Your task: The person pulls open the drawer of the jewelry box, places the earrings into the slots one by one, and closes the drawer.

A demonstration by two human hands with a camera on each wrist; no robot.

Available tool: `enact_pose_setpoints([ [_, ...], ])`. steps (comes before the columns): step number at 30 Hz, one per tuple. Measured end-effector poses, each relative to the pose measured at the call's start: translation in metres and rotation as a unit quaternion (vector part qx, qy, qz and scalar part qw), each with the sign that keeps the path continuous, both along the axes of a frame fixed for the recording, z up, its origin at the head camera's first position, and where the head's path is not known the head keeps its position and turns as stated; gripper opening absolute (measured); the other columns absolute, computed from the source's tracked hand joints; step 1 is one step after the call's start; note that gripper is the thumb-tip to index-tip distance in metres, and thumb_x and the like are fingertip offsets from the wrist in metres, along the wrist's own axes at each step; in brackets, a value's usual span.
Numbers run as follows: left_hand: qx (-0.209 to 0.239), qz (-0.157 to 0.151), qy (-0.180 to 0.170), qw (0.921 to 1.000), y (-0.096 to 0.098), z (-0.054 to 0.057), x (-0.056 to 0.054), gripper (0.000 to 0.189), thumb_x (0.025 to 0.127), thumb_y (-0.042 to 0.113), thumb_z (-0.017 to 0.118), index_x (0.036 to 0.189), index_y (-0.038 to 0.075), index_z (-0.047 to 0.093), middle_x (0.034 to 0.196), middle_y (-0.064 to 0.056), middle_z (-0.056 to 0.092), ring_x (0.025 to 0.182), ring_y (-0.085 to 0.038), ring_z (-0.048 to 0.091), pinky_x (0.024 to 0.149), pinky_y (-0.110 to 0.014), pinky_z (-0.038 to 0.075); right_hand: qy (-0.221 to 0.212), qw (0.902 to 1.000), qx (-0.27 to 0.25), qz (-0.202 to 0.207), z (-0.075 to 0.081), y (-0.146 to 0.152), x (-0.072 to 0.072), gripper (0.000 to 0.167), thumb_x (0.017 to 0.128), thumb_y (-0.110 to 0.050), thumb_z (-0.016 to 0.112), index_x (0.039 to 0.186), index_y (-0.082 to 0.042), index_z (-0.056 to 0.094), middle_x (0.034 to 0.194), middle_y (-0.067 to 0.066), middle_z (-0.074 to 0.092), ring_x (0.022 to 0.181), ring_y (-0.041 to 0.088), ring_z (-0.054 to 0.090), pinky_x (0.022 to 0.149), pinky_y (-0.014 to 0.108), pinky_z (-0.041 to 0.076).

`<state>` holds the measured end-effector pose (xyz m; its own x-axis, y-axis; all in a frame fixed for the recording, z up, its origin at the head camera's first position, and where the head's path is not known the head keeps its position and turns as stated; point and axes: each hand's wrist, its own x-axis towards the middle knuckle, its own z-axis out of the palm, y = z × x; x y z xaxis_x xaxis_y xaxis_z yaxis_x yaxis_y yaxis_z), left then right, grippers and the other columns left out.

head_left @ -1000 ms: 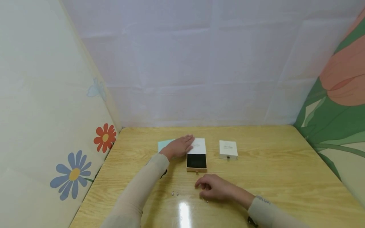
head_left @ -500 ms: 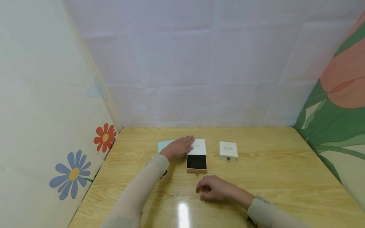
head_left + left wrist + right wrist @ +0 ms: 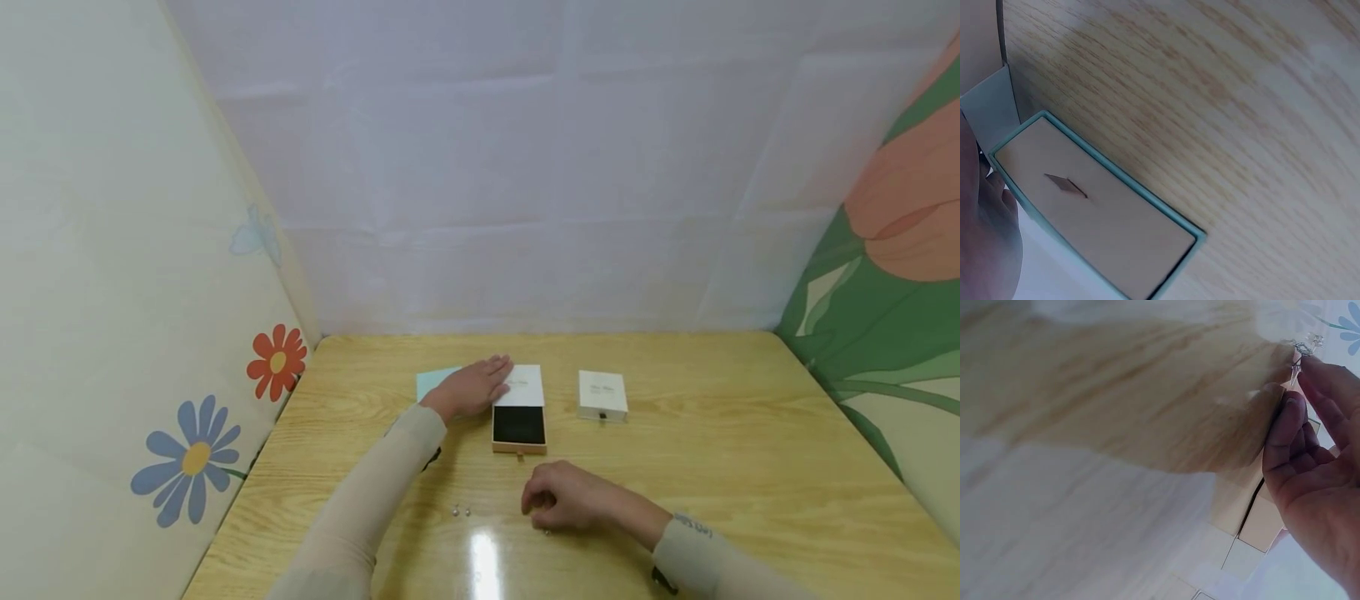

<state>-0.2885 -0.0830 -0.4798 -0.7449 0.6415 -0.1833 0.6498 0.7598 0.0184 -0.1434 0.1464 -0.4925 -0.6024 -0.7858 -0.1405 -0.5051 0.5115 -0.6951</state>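
My left hand (image 3: pixel 474 388) lies with straight fingers on the white lid (image 3: pixel 527 385) of a jewelry box. From that box, a drawer (image 3: pixel 519 447) with a black lining is pulled out toward me. A teal box (image 3: pixel 1097 200) with a beige front and small tab stands beneath the left wrist, partly hidden in the head view. Low over the table, my right hand (image 3: pixel 566 497) has curled fingers, with thumb and index fingertip at a small shiny earring (image 3: pixel 1295 374). Two more silvery earrings (image 3: pixel 461 512) lie to its left.
A second white box (image 3: pixel 602 395), its drawer pushed in, stands right of the open one. The wooden table (image 3: pixel 712 467) reflects a bright light near the front. A white sheet (image 3: pixel 510 208) hangs behind, with flower-printed panels (image 3: pixel 150 292) at the sides.
The right hand has drawn slightly to the right and its fingers have curled in more. My left hand stays on the box.
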Motion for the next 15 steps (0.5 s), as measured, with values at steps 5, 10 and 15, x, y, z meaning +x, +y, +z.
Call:
enact_pose_setpoints([
  [5,0.000,-0.002,-0.001,1.0000,0.0001,0.0012,0.0003,0.059,0.113,0.040,0.020,0.164,0.011,0.010,0.171,-0.004,0.010,0.157,-0.019,0.009,0.128,-0.032,0.011,0.023,0.9997,0.000,0.003,-0.0013,-0.0008,0.0006,0.008,0.089,-0.013,0.077,0.094,-0.021,0.075,0.087,-0.017,0.060,0.077,-0.004,0.053,0.069,0.017,0.050],
  [10,0.001,-0.004,-0.001,1.0000,0.0001,0.0017,0.0012,0.059,0.113,0.039,0.021,0.163,0.010,0.011,0.170,-0.005,0.010,0.157,-0.019,0.010,0.128,-0.033,0.011,0.028,0.9995,0.013,-0.005,0.0006,-0.0036,0.0014,0.009,0.089,-0.012,0.077,0.090,-0.020,0.074,0.085,-0.017,0.060,0.076,-0.005,0.053,0.069,0.017,0.051],
  [15,0.002,-0.003,0.001,1.0000,-0.0004,0.0005,0.0008,0.059,0.113,0.039,0.020,0.164,0.010,0.011,0.171,-0.005,0.010,0.157,-0.019,0.010,0.128,-0.033,0.011,0.030,0.9992,0.023,-0.010,0.0045,-0.0057,0.0017,0.010,0.089,-0.009,0.075,0.088,-0.018,0.073,0.084,-0.013,0.063,0.075,-0.004,0.053,0.069,0.017,0.051],
])
